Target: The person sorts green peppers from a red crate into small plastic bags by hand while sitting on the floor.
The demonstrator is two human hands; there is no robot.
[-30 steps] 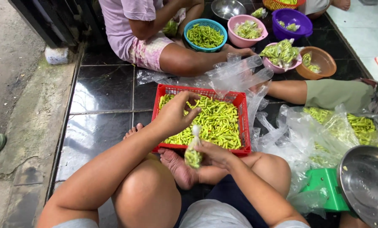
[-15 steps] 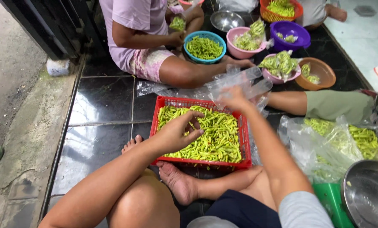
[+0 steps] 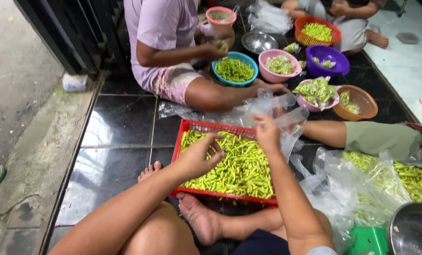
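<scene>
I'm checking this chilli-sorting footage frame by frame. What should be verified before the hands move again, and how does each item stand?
1. Left hand over the green chillies: ok.
2. Left hand gripping a chilli: cannot tell.
3. Right hand at the clear plastic bag by the tray's far edge: ok.
4. Red tray flat on the black tile floor: ok.
5. Own foot clear of the tray: not ok, it touches the near rim.

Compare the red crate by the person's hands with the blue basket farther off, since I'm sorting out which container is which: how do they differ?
The red crate is rectangular with slotted walls; the blue basket is round. The red crate looks larger and lies right under the left hand and right hand; the blue basket sits by another person's knee. Both hold green chillies on the dark tiled floor.
</scene>
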